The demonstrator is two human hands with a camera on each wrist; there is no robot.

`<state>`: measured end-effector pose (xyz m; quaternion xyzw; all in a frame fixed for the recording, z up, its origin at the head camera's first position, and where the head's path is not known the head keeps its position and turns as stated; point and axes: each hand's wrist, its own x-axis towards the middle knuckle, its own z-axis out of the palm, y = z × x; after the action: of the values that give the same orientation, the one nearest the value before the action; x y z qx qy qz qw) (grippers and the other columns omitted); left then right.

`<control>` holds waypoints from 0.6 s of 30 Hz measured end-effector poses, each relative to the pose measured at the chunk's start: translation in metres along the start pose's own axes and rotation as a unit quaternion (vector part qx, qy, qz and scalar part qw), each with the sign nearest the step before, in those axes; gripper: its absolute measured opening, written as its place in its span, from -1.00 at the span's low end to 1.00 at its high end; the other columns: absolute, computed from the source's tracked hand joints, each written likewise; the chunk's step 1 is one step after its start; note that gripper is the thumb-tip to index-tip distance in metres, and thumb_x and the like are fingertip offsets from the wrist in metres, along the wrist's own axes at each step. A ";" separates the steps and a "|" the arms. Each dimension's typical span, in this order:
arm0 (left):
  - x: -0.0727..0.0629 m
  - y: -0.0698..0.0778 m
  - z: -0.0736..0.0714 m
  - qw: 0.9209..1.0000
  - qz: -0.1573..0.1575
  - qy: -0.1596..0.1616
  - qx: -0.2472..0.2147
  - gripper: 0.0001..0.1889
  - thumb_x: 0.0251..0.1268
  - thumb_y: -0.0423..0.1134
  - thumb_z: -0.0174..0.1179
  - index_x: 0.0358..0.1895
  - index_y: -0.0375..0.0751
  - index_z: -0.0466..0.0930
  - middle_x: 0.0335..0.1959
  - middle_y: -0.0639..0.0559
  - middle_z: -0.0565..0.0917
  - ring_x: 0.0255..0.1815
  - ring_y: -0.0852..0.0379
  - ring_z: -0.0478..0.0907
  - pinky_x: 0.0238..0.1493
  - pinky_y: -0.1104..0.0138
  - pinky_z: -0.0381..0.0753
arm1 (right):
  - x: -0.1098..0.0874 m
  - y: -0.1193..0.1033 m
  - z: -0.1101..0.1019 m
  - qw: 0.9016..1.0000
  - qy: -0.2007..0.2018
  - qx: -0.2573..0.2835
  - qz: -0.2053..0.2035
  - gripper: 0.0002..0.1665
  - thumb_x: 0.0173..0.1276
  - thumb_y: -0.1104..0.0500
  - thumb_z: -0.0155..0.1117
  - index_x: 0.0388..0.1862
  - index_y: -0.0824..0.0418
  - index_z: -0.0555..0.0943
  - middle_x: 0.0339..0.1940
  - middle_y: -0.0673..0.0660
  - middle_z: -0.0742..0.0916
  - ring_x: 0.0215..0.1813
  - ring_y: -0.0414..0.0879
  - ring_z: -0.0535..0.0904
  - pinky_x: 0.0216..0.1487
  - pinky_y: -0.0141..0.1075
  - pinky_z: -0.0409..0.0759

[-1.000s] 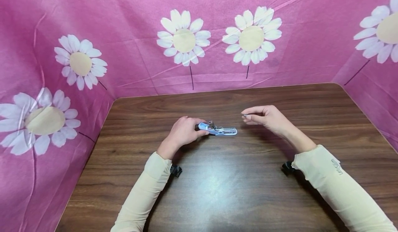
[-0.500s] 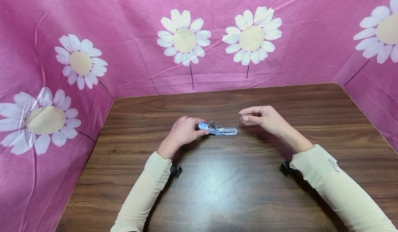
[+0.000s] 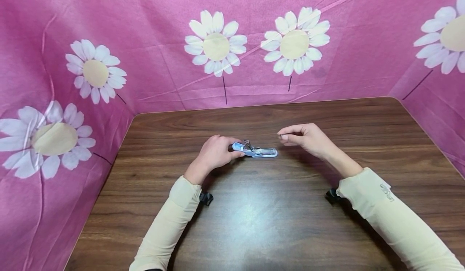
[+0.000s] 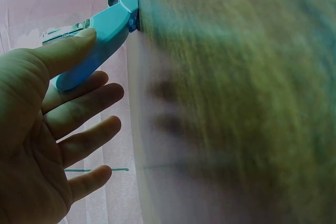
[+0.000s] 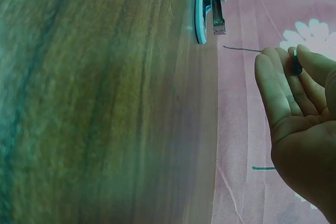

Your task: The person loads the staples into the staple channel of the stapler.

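A light blue stapler (image 3: 264,154) rests on the table, swung open with its metal parts exposed. My left hand (image 3: 215,153) pinches one end of it between thumb and index finger; the left wrist view shows the stapler (image 4: 109,27) there, with the other fingers spread away from it. To the right, above the table, my right hand (image 3: 313,141) pinches a small strip of staples (image 5: 297,62) between thumb and fingertips, a short gap away from the stapler's right end. The strip is tiny and mostly covered by the fingers, dark in the right wrist view.
The brown wood-grain table (image 3: 247,222) stretches around both hands. Behind it and along both sides hangs a pink cloth (image 3: 156,61) with large white daisies. A black wrist strap piece (image 3: 206,199) sits under the left cuff, another (image 3: 332,196) under the right.
My right hand has drifted slightly left, closer to the stapler, and the strip in its fingertips has turned. The left hand and the stapler have stayed in place.
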<state>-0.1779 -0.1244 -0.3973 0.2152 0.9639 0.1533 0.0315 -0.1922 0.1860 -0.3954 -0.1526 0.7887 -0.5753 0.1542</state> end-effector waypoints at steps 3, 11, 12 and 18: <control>0.000 0.000 0.000 1.000 0.000 0.001 0.001 -0.56 0.24 0.20 0.36 0.13 0.15 0.73 -0.15 0.19 0.82 -0.22 0.08 0.68 -0.01 0.17 0.62 | 0.001 -0.001 0.001 1.000 -0.001 -0.013 0.002 -0.62 0.50 0.28 0.22 0.17 0.52 0.60 0.10 0.51 0.70 -0.02 -0.09 0.78 0.03 -0.34 0.70; 0.000 0.000 0.000 1.000 0.003 -0.001 0.005 -0.55 0.26 0.20 0.35 0.14 0.14 0.72 -0.15 0.18 0.82 -0.24 0.09 0.67 0.01 0.17 0.62 | 0.004 0.001 0.006 1.000 -0.011 -0.026 0.001 -0.68 0.49 0.29 0.23 0.12 0.44 0.65 0.01 0.47 0.74 -0.05 -0.09 0.77 0.04 -0.23 0.72; 0.000 0.001 0.000 1.000 0.003 -0.002 0.006 -0.55 0.26 0.20 0.35 0.15 0.13 0.72 -0.15 0.17 0.82 -0.23 0.09 0.67 0.01 0.17 0.62 | 0.004 0.002 0.007 1.000 -0.012 -0.028 0.001 -0.68 0.50 0.29 0.23 0.12 0.44 0.65 0.00 0.46 0.74 -0.05 -0.09 0.77 0.04 -0.23 0.72; -0.001 0.002 -0.001 1.000 0.000 -0.001 0.011 -0.54 0.26 0.21 0.34 0.15 0.14 0.72 -0.15 0.16 0.82 -0.23 0.09 0.68 0.00 0.17 0.62 | 0.006 0.001 0.010 0.998 -0.013 -0.055 0.004 -0.69 0.51 0.27 0.21 0.12 0.41 0.66 -0.01 0.42 0.77 -0.04 0.04 0.79 0.02 -0.16 0.73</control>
<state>-0.1767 -0.1237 -0.3960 0.2157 0.9655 0.1428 0.0305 -0.1931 0.1754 -0.3996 -0.1648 0.8176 -0.5286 0.1580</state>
